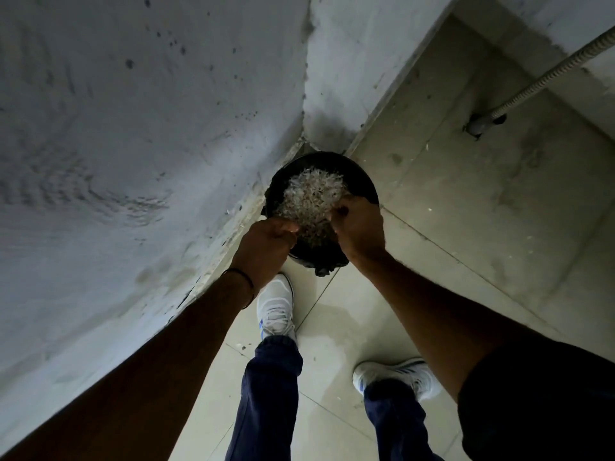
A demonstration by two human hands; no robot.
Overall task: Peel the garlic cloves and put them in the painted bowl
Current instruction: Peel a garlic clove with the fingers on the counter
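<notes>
Both hands are hovering over a black bin (361, 181) that is standing on the floor (466, 234) in the corner of the wall (133, 128). The left hand (269, 242) is curling its fingers into a fist at the near rim. The right hand (359, 227) is curling likewise, knuckles up. Whether either is pinching anything cannot be told. Pale skins (312, 197) are filling the bin.

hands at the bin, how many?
2: left hand at the near-left rim of the black bin; right hand at its right rim, both over the pale peelings. None hidden.
</notes>
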